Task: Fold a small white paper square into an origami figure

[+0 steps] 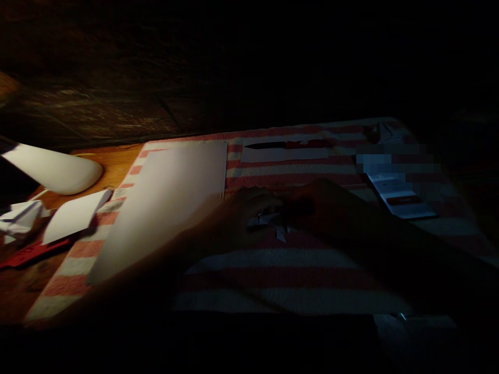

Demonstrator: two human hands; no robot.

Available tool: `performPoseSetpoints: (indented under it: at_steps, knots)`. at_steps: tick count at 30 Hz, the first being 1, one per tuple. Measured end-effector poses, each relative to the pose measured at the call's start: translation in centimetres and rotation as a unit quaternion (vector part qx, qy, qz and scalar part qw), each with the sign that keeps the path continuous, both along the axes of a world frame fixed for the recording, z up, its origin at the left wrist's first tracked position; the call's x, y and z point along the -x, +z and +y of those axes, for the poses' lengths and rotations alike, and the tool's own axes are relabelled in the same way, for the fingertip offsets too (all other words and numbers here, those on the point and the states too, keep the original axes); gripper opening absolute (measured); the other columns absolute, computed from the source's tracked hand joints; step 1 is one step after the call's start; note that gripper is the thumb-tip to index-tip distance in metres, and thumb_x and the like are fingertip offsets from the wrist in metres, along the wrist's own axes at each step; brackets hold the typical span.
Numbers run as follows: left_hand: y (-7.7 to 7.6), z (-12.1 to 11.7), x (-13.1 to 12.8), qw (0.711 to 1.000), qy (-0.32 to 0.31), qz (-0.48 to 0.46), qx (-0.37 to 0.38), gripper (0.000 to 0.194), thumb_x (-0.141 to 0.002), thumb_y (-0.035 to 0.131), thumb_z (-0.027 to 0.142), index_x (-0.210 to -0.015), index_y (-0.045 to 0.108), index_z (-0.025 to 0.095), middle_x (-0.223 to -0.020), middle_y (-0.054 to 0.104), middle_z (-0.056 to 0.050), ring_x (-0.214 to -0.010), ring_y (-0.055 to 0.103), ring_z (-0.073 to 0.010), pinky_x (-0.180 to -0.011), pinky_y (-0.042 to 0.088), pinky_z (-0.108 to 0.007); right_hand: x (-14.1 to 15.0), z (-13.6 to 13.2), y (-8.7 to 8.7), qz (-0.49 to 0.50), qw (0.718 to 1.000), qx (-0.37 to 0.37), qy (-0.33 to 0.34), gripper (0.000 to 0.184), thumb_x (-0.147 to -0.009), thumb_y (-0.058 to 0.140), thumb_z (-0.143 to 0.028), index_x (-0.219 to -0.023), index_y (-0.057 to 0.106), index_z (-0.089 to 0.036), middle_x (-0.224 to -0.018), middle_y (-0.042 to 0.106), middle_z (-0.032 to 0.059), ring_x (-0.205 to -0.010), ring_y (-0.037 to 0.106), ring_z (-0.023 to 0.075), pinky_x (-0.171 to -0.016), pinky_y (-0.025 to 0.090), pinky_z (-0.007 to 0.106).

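Close together over the striped towel, my two hands work on a small piece of folded paper (279, 232) with pointed corners. My left hand (253, 205) curls its fingers around the paper's left side. Against the other side is my right hand (315, 201), closed on the paper, its fingers mostly lost in shadow. A large white sheet of paper (183, 182) lies flat to the left, partly behind my left forearm. Beyond my hands, a knife (268, 146) with a dark blade and red handle rests on a narrow white paper strip (288, 154).
A red-and-white striped towel (296, 278) covers the table. On the left are a white lamp (64, 169), a curved white paper (76, 215), crumpled paper (21, 218) and a red object (39, 253). A lit phone (405, 195) lies right. The surroundings are very dark.
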State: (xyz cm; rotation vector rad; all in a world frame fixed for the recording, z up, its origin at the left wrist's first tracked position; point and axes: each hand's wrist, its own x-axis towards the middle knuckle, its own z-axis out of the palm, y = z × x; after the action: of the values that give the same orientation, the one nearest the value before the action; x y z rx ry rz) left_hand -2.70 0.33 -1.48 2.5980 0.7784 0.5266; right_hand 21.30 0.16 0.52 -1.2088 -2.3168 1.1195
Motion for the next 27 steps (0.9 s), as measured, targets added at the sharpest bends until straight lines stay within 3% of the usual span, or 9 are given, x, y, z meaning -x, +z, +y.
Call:
performPoseSetpoints:
  at_steps: [3,11,16,20,27]
  knots:
    - [-0.02,-0.12,0.14,1.0,-0.001,0.01,-0.006,0.037,-0.085,0.071,0.017,-0.121,0.062,0.019,-0.12,0.07,-0.007,-0.112,0.065,-0.0237,-0.095,0.055,-0.038,-0.03,-0.16,0.12,0.035,0.999,0.004,0.0,0.018,-0.086,0.07,-0.025,-0.1,0.081,-0.026,-0.095,0.08,0.0,-0.08,0.072,0.019,-0.071,0.047,0.029]
    - [0.04,-0.05,0.1,0.999,-0.027,0.006,-0.022,0.027,-0.089,0.068,0.017,-0.115,0.063,0.017,-0.118,0.068,-0.008,-0.113,0.064,-0.0227,-0.096,0.054,-0.036,0.31,-0.57,0.12,0.031,0.999,-0.029,-0.007,0.019,-0.087,0.07,-0.025,-0.103,0.08,-0.024,-0.094,0.08,-0.0021,-0.078,0.073,0.0174,-0.07,0.048,0.028]
    - [0.19,-0.23,-0.13,0.999,-0.014,0.035,-0.01,0.033,-0.089,0.068,0.018,-0.122,0.06,0.018,-0.124,0.067,-0.01,-0.116,0.063,-0.0251,-0.097,0.054,-0.039,0.07,-0.54,0.34,0.058,0.998,-0.004,0.027,0.016,-0.089,0.066,-0.021,-0.098,0.079,-0.022,-0.09,0.079,-0.0033,-0.078,0.071,0.0151,-0.068,0.047,0.025]
    - [0.23,-0.38,-0.43,0.999,-0.015,0.019,-0.031,0.024,-0.09,0.067,0.017,-0.114,0.062,0.017,-0.118,0.068,-0.009,-0.112,0.065,-0.0239,-0.094,0.054,-0.036,-0.27,-0.36,0.49,0.077,0.996,0.02,0.044,0.02,-0.087,0.062,-0.012,-0.096,0.077,-0.022,-0.094,0.078,-0.0035,-0.082,0.071,0.0142,-0.073,0.049,0.023]
    - [0.14,-0.4,-0.58,0.999,-0.017,0.015,-0.038,0.016,-0.089,0.067,0.017,-0.105,0.064,0.017,-0.112,0.068,-0.008,-0.109,0.065,-0.0235,-0.092,0.053,-0.036,-0.58,0.26,0.4,0.085,0.991,0.085,0.063,0.014,-0.089,0.065,-0.02,-0.098,0.077,-0.022,-0.1,0.077,-0.0015,-0.091,0.07,0.0173,-0.084,0.05,0.028]
